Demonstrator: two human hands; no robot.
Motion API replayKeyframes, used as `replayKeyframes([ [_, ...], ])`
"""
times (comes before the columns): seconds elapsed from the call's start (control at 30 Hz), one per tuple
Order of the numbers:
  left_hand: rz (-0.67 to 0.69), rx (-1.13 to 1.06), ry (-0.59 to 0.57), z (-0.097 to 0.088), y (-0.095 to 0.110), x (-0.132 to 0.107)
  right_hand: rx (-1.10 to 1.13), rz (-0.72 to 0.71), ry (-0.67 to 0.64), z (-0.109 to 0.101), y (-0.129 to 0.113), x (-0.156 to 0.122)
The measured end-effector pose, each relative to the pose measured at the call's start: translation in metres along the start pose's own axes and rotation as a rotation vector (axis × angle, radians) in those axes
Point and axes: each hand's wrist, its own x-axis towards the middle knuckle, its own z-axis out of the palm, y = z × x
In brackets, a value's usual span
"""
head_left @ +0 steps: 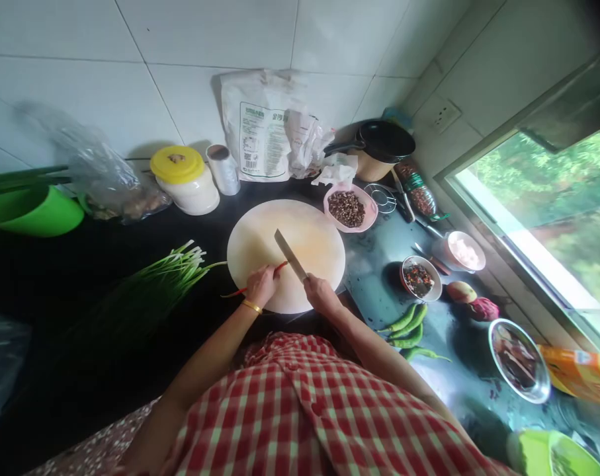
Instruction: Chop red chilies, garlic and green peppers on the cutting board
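Observation:
My right hand (pixel 321 293) is closed round the handle of a kitchen knife (pixel 290 254). The blade slants up and to the left over a round, pale cutting board (pixel 260 225). Near the board's front left edge my left hand (pixel 262 286) is closed on a thin red chili pepper (pixel 281 266). One end of the pepper sticks out beside the blade, and its tail shows left of the hand. Whether the blade touches the pepper I cannot tell. A bunch of green onions (pixel 178 271) lies left of the board.
Behind the board stand a yellow-lidded jar (pixel 185 182), a white bag (pixel 260 132) and a black pan (pixel 386 140). To the right are a pink bowl (pixel 364 223), green peppers (pixel 409 324), a small bowl (pixel 433 291) and a metal bowl (pixel 545 387). A green container (pixel 36 211) is far left.

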Motion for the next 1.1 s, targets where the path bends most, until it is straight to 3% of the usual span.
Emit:
replayKeyframes([
  [0.23,-0.067,-0.039,-0.13,-0.013,0.003,0.008,-0.256,-0.087,-0.069,0.004,-0.009,0.01],
  [0.37,-0.091,-0.016,-0.215,-0.023,0.006,0.013,-0.437,0.045,-0.212,-0.001,-0.025,0.014],
  [0.47,-0.074,-0.008,-0.212,-0.027,0.007,0.015,-0.438,0.138,-0.204,-0.003,-0.037,0.015],
  [0.57,-0.071,-0.004,-0.203,-0.026,0.007,0.017,-0.426,0.139,-0.163,-0.003,-0.047,0.017],
  [0.7,-0.059,-0.009,-0.166,-0.021,0.006,0.018,-0.41,0.134,-0.205,-0.001,-0.054,0.029],
  [0.9,-0.004,0.043,-0.095,-0.017,0.002,0.007,-0.35,0.064,-0.174,-0.002,-0.04,0.047],
  [1.1,0.083,0.149,0.042,-0.025,0.008,0.011,-0.169,-0.009,0.035,-0.029,-0.008,0.026],
])
